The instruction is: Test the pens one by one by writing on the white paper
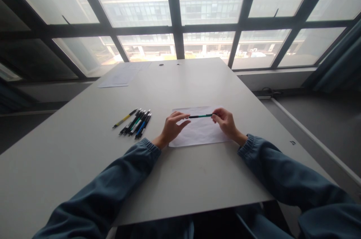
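Observation:
A pen with a teal barrel and a black grip is held level above a white sheet of paper. My right hand pinches its right end between thumb and fingers. At the pen's left end, my left hand has its thumb and forefinger apart; the forefinger is at the tip, and whether it touches is hard to make out. To the left of my left hand lies a bunch of pens, black, green and blue, beside a yellow and black pen.
The white table reaches toward large windows. Several papers lie at its far left. Two small dark round things sit near the far edge. A small dark mark is by the right edge.

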A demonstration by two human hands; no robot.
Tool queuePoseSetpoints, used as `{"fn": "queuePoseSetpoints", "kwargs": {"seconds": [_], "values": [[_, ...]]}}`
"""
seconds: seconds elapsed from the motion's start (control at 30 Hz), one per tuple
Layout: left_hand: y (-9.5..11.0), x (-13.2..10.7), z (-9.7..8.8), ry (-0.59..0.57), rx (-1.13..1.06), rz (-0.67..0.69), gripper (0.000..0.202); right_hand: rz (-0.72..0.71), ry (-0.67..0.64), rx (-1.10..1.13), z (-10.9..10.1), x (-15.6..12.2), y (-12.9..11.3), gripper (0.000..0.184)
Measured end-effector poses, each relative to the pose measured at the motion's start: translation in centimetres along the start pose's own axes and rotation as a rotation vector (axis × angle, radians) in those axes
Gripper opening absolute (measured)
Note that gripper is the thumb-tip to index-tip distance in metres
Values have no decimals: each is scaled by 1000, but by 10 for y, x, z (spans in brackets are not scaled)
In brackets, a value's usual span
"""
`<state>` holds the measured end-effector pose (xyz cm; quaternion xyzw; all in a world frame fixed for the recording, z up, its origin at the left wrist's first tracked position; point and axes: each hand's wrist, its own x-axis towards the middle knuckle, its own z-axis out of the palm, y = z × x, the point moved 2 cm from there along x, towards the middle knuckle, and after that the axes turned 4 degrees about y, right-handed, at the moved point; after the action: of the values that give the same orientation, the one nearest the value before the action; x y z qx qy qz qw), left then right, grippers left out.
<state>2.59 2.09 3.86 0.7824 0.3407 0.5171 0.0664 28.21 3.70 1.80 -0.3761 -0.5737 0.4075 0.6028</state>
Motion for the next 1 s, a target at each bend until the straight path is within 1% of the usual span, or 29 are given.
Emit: {"fn": "queuePoseSetpoints", "kwargs": {"seconds": [0.1, 0.17, 0.43, 0.63, 0.83, 0.93, 1.0], "values": [[1, 0, -1, 15, -3, -22, 12, -1, -15, 3, 1, -1, -1, 17], [1, 1, -2, 30, 1, -25, 9, -2, -23, 3, 1, -1, -1, 16], [2, 1, -2, 40, 44, -46, 11, -21, 0, -18, 0, 0, 3, 14], [2, 0, 0, -32, 31, -52, 12, -22, -3, -37, 0, 0, 0, 15], [-4, -3, 2, -56, 36, -28, 20, -3, 14, -47, 0, 0, 2, 14], [-7, -4, 3, -87, 39, -45, 20, 5, 18, -46, 0, 0, 3, 15], [-8, -5, 3, -86, 42, -51, 20, 1, 22, -50, 0, 0, 2, 16]]}}
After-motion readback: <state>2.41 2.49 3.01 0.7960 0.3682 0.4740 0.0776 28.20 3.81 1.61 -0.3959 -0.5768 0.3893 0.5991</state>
